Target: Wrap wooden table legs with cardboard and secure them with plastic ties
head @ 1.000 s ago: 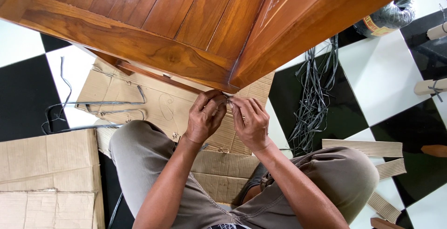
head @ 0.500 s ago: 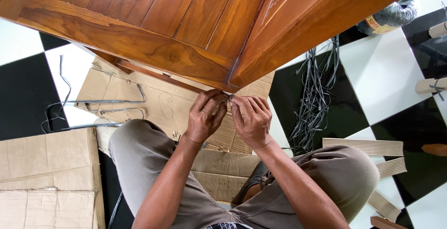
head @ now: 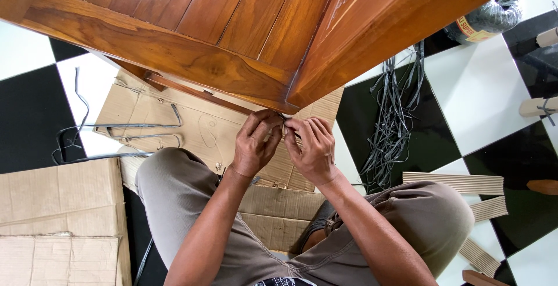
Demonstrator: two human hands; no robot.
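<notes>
A large brown wooden cabinet point(head: 232, 24) fills the top of the view, its lower corner pointing toward me. Just under that corner my left hand point(head: 256, 143) and my right hand point(head: 314, 149) meet fingertip to fingertip. Both pinch a thin dark strand point(head: 283, 118), of which only a short bit shows between the fingers. Flat corrugated cardboard point(head: 197, 129) lies under the cabinet and behind my hands. My knees in grey-brown trousers frame both arms.
A loose bundle of dark plastic straps point(head: 395, 111) lies on the black-and-white tiled floor point(head: 488, 88) at right. Corrugated cardboard strips point(head: 453, 184) sit by my right knee. A cardboard box point(head: 58, 204) is at lower left, a dark strap roll point(head: 485, 21) at top right.
Both hands have crept slightly up toward the cabinet corner, and the fingertips have closed tighter together. Everything else stays where it was.
</notes>
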